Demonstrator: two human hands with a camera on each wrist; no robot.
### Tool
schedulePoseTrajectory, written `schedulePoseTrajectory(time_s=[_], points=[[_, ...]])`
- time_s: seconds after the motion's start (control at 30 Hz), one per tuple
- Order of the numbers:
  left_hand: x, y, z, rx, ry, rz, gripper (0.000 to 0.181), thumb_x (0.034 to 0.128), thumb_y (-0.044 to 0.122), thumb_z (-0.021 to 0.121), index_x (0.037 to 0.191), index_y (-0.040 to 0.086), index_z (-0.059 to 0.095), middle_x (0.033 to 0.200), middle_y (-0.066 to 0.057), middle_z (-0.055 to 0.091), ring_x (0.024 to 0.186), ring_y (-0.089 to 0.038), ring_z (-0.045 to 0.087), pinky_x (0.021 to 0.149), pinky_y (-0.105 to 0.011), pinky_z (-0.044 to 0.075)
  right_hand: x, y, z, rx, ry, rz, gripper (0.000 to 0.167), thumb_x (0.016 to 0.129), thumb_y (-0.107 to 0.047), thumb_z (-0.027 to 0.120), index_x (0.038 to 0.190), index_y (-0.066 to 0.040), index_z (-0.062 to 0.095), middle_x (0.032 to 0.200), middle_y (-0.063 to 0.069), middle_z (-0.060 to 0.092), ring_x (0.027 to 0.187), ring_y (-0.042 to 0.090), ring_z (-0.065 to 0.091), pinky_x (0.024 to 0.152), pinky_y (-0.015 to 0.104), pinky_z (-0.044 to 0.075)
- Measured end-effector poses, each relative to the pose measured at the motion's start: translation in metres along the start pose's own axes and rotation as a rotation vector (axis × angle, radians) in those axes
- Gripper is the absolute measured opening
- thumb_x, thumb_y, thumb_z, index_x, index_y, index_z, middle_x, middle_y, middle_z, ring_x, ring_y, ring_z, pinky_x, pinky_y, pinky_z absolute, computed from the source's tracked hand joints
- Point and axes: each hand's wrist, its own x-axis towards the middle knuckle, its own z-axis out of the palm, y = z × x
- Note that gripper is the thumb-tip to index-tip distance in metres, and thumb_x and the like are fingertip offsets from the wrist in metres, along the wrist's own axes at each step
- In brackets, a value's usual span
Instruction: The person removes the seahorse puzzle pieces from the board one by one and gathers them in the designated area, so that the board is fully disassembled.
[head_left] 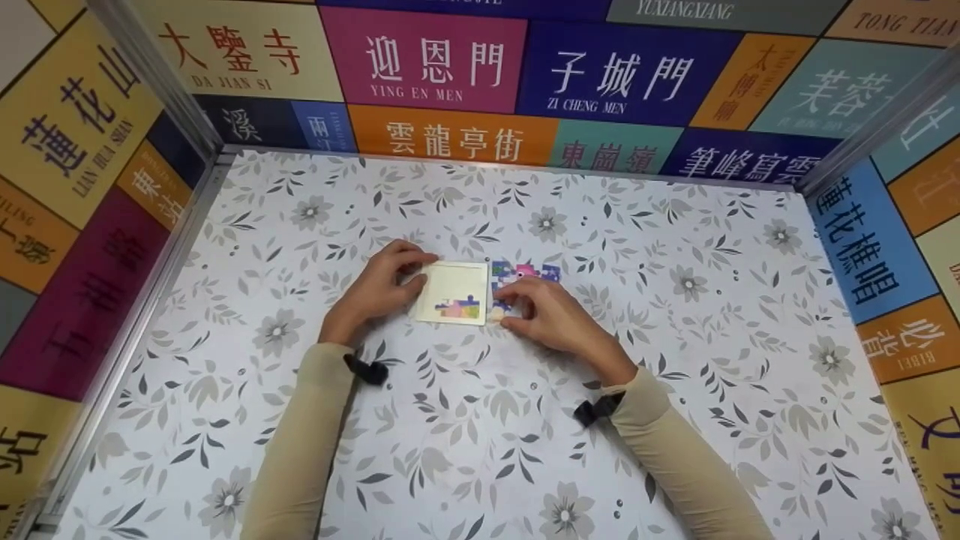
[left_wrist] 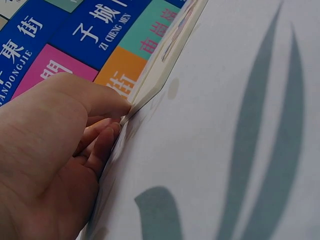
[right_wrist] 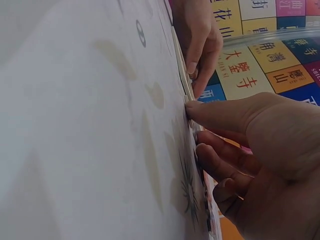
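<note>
A square, cream-coloured puzzle tray [head_left: 450,274] lies flat on the table, with several joined jigsaw pieces [head_left: 459,308] in its lower right part. My left hand [head_left: 384,282] holds the tray at its left edge, thumb and fingers around the upper left corner; the left wrist view shows the thumb against the tray's rim [left_wrist: 159,80]. Just right of the tray lie colourful puzzle pieces [head_left: 527,269], blue, pink and green, partly hidden by my right hand [head_left: 551,315]. Its thumb and bent fingers pinch a puzzle piece beside the tray's right edge, mostly covered by the fingers.
The table [head_left: 465,420] has a white cover printed with grey leaves and flowers. Panels with coloured blocks of lettering [head_left: 442,67] stand behind it and along both sides. A metal strip [head_left: 142,285] borders the table's left edge.
</note>
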Motion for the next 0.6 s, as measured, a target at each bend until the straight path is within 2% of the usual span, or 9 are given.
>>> schedulePoseTrajectory(time_s=[0.6], points=[[-0.0006, 0.0016, 0.0002, -0.013, -0.001, -0.014, 0.036, 0.1029, 0.009, 0.069, 0.139, 0.008, 0.074, 0.133, -0.015, 0.062, 0.116, -0.030, 0.062, 0.105, -0.046, 0.052, 0.0035, -0.0039, 0.0022, 0.002, 0.015, -0.002, 0.039, 0.092, -0.024, 0.088, 0.129, -0.014, 0.078, 0.100, 0.005, 0.070, 0.082, 0.016, 0.060, 0.075, 0.033, 0.051]])
